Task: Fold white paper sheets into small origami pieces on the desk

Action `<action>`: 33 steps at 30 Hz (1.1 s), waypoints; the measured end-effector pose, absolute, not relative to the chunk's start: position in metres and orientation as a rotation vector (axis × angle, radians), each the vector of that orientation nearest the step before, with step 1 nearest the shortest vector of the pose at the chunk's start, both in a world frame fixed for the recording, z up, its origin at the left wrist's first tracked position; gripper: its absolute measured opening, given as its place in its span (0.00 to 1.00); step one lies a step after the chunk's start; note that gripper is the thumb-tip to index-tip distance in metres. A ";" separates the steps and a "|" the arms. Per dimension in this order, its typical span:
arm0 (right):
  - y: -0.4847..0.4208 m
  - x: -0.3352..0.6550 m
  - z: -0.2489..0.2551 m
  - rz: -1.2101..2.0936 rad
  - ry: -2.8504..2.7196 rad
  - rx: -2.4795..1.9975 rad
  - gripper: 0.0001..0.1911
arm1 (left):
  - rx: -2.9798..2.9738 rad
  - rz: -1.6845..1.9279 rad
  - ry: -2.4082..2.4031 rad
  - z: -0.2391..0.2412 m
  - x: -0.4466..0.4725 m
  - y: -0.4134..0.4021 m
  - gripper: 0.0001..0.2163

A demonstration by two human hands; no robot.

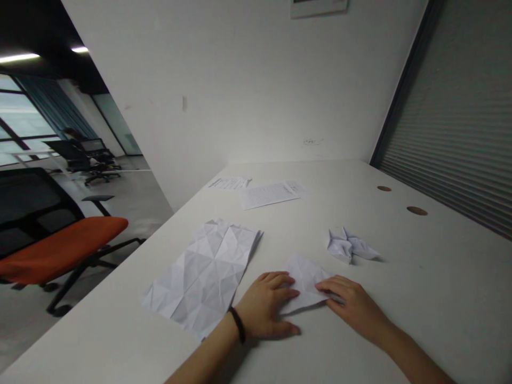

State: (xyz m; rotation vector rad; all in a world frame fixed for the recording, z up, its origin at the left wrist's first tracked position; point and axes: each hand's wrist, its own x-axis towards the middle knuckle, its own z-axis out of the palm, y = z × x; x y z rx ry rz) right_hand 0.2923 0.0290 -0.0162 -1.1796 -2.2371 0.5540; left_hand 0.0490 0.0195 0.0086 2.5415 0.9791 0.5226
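Observation:
A folded sheet of white paper [306,274] lies on the table between my hands. My left hand [270,304], with a dark band at the wrist, rests on its left side, fingers spread and thumb stretched out on the tabletop. At the paper's right corner, my right hand [352,304] pinches the edge between thumb and fingers. Left of my hands lies a creased, opened-out sheet of paper [212,266]. Beyond my right hand sits a folded paper figure [349,246] with pointed tips.
Printed sheets [272,195] lie farther back on the white table [328,210], before a white wall. Two round holes [417,210] are near its right edge, beside a blind-covered window. An orange-seated office chair [64,245] stands on the floor at left; a person sits far behind it.

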 end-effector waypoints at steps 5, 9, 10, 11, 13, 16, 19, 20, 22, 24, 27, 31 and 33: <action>0.032 0.298 -0.020 0.534 -2.104 -1.174 0.13 | 2.534 0.569 1.064 0.002 0.049 0.023 0.12; 0.035 0.299 -0.026 0.601 -1.936 -1.290 0.16 | 2.420 0.600 1.180 0.003 0.047 0.025 0.10; 0.036 0.299 -0.027 0.601 -1.916 -1.317 0.18 | 2.376 0.598 1.234 0.003 0.047 0.026 0.10; 0.037 0.299 -0.028 0.589 -1.904 -1.336 0.19 | 2.333 0.601 1.290 0.003 0.046 0.026 0.10; 0.039 0.300 -0.031 0.540 -1.900 -1.348 0.19 | 2.274 0.626 1.378 0.001 0.045 0.028 0.10; 0.043 0.301 -0.036 0.451 -1.955 -1.318 0.14 | 2.295 0.675 1.426 -0.002 0.046 0.028 0.13; 0.045 0.302 -0.040 0.373 -2.048 -1.288 0.11 | 2.424 0.644 1.440 -0.004 0.051 0.028 0.16; 0.045 0.302 -0.040 0.337 -2.076 -1.278 0.10 | 2.478 0.623 1.447 -0.005 0.053 0.027 0.16; 0.044 0.300 -0.039 0.235 -2.143 -1.254 0.10 | 2.576 0.580 1.452 -0.006 0.056 0.026 0.15; 0.041 0.296 -0.035 0.111 -2.224 -1.247 0.12 | 2.646 0.537 1.419 -0.007 0.059 0.024 0.12; 0.034 0.286 -0.028 -0.012 -2.324 -1.293 0.17 | 2.671 0.486 1.357 -0.009 0.061 0.020 0.11; 0.026 0.273 -0.024 0.032 -2.382 -1.294 0.15 | 2.632 0.446 1.345 -0.007 0.062 0.016 0.23; 0.024 0.270 -0.025 0.037 -2.400 -1.297 0.21 | 2.622 0.443 1.344 -0.005 0.063 0.017 0.21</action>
